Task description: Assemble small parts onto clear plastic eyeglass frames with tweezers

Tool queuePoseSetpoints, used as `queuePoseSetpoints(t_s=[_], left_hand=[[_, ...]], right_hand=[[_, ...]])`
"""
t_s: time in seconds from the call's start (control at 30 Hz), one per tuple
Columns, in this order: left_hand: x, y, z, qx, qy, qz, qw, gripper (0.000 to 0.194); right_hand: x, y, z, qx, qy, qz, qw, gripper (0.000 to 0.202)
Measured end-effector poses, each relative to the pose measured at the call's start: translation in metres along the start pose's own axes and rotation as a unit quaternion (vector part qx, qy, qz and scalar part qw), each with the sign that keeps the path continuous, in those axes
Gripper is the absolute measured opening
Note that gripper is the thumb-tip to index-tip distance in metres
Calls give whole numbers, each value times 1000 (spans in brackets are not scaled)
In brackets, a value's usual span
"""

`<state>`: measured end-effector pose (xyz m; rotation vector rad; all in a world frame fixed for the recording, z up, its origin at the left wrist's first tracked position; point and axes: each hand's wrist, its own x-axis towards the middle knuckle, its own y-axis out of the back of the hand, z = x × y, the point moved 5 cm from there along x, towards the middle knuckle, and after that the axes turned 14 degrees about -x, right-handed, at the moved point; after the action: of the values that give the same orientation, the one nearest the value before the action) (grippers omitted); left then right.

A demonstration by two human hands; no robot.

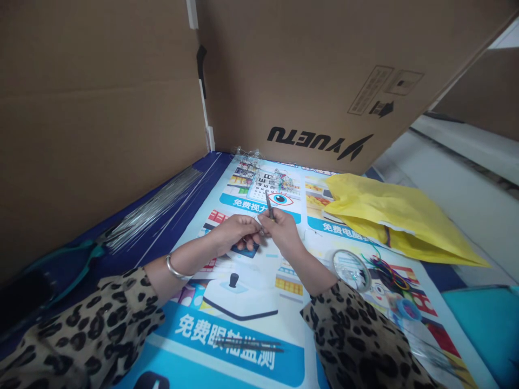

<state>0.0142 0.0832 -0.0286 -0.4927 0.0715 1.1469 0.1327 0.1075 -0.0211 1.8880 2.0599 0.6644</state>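
Observation:
My left hand [237, 233] is closed in a pinch near the middle of the printed mat. What it pinches is too small to make out. Touching its fingertips, my right hand [284, 231] is shut on a slim dark tool [269, 204], whose end points up and away from me; the rest is hidden in the fingers. A small shiny bit shows where the fingers of both hands meet. Beyond them, at the far end of the mat, lies a tangle of thin wire pieces [252, 162]. Closer to me rests a dark tweezers-like tool [248, 344].
Cardboard walls [316, 70] stand at the back and left. A bundle of silver wires [156, 208] lies left, beside a teal-edged dark object [60, 275]. To the right are a yellow bag [389, 210], a round clear dish [352, 269], coloured threads [390, 273] and a tape roll [407, 309].

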Motion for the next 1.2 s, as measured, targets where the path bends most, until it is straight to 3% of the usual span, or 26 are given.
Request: queuePoseSetpoints(t_s=[0.47,0.87,1.03,1.2], left_hand=[[18,1,13,2,-5,-4,1000,17],[12,1,16,70,-33,48,996,15],[10,1,13,61,-59,44,995,13],[7,5,12,15,-79,29,996,18]], right_hand=[[18,9,-2,-33,23,46,998,20],[6,11,-10,-53,48,88,994,19],[4,11,-7,-41,56,66,995,22],[-1,19,-12,-129,112,81,982,29]])
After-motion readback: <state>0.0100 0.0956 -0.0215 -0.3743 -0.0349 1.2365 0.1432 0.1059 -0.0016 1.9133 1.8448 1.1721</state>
